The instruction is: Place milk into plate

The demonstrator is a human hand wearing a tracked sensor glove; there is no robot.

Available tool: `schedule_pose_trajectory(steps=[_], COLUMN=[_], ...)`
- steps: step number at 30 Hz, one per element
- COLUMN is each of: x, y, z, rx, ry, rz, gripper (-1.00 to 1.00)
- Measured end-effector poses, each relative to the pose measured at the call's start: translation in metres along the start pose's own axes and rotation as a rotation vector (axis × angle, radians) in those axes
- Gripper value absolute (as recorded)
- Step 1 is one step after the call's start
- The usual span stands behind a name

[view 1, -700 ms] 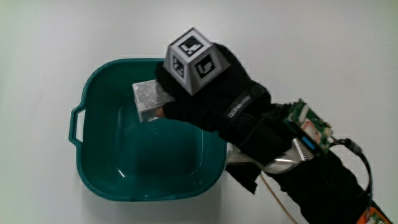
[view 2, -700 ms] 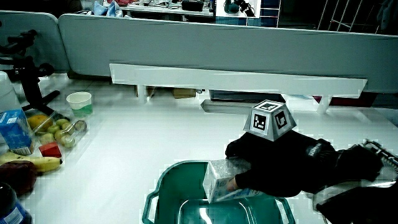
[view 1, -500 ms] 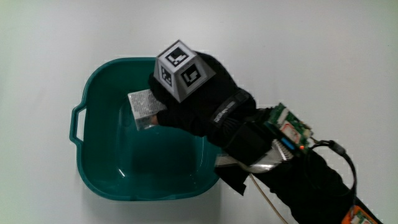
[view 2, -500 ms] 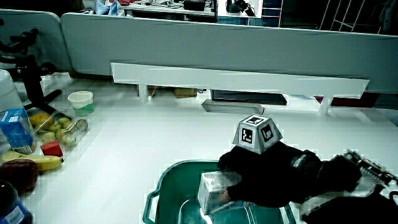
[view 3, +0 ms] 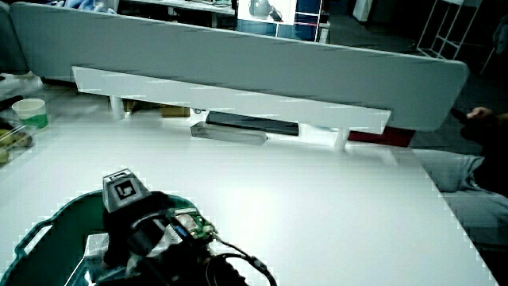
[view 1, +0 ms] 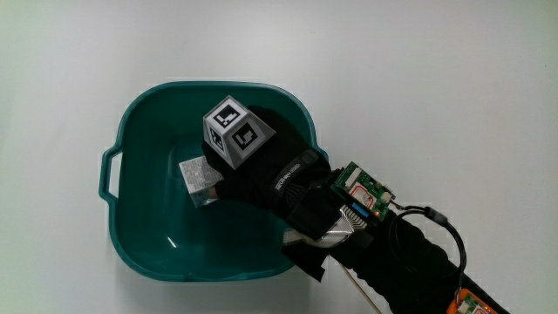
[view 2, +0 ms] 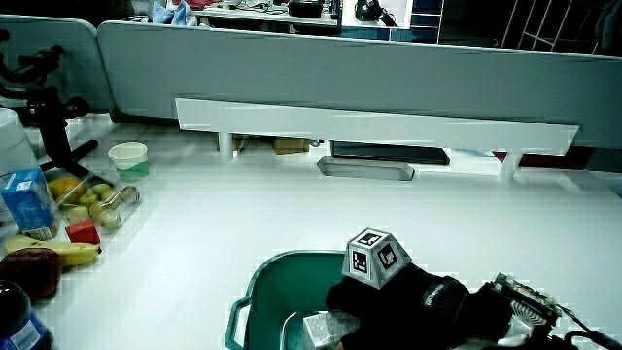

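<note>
A teal basin-like plate (view 1: 139, 122) with a side handle sits on the white table; its rim shows in both side views (view 2: 260, 277) (view 3: 48, 221). Inside it is a small grey-white milk carton (view 1: 197, 177), also seen low in the basin in both side views (view 2: 319, 331) (view 3: 95, 245). The black gloved hand (view 1: 261, 166), with its patterned cube (view 1: 233, 131) on top, reaches into the plate and its fingers are shut on the carton. The hand (view 2: 398, 306) hides most of the carton. The forearm crosses the plate's rim nearest the person (view 3: 171, 238).
In a side view, a blue carton (view 2: 26, 202), bananas (view 2: 44, 251), a red item (view 2: 82, 233), a bag of fruit (view 2: 92, 204) and a pale cup (view 2: 127, 158) lie near the table's edge. A black stand (view 2: 49, 117) rises there. A low grey partition (view 2: 369, 78) closes the table.
The hand has lowered with the milk carton from above the plate's rim down into the plate, and moved nearer to the person.
</note>
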Motion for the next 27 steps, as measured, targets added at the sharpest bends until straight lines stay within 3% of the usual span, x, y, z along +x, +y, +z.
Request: schedule_pose_trajectory(steps=[4, 14, 18, 20, 21, 22, 23, 24, 25, 26, 27], x=[-0.001, -0.003, -0.003, -0.001, 0.002, 0.002, 0.002, 0.003, 0.005, 0.006, 0.006], y=[0.005, 0.006, 0.01, 0.01, 0.008, 0.006, 0.001, -0.001, -0.007, -0.014, -0.021], z=[-0.01, -0.012, -0.017, -0.02, -0.02, -0.019, -0.016, -0.015, -0.012, -0.008, -0.005], rx=[-0.016, -0.026, -0.054, -0.085, -0.084, -0.106, -0.072, -0.086, -0.062, -0.005, -0.019], ry=[-0.004, 0.004, 0.014, 0.012, 0.048, 0.078, 0.055, 0.074, 0.076, 0.062, 0.07], rz=[-0.01, -0.025, -0.028, -0.046, -0.049, -0.008, -0.036, -0.028, -0.051, -0.077, -0.041], gripper=[0.0, 0.0, 0.0, -0.14, -0.21, -0.29, -0.36, -0.43, -0.5, -0.57, -0.64])
